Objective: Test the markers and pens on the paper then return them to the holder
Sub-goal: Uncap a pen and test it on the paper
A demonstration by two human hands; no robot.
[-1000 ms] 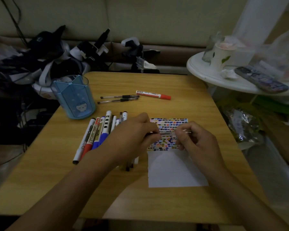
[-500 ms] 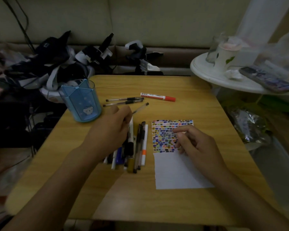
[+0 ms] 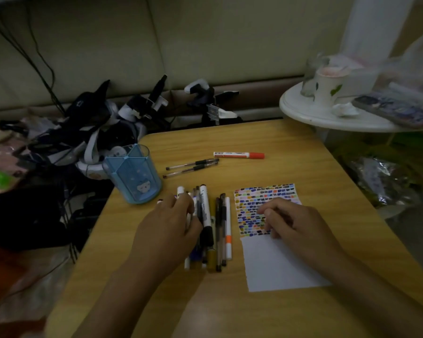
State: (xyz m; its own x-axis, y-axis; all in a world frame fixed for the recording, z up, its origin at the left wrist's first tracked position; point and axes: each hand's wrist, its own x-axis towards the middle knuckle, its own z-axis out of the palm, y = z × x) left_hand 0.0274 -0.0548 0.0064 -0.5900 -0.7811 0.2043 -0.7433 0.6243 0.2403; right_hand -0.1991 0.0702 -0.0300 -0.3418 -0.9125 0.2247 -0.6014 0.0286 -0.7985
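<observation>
Lying beside the paper, whose upper half is covered in coloured dashes, a bundle of pens is touched by the left hand, fingers curled; the right hand is pressed loosely curled on the paper.

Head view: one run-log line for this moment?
left hand: on pen pile | right hand: resting on paper | holder: looks empty | three pens apart, behind pile

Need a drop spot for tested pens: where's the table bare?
Bare: far right of the table beyond the paper, and the near edge. Crowded: pen pile under the left hand, between holder and paper.
</observation>
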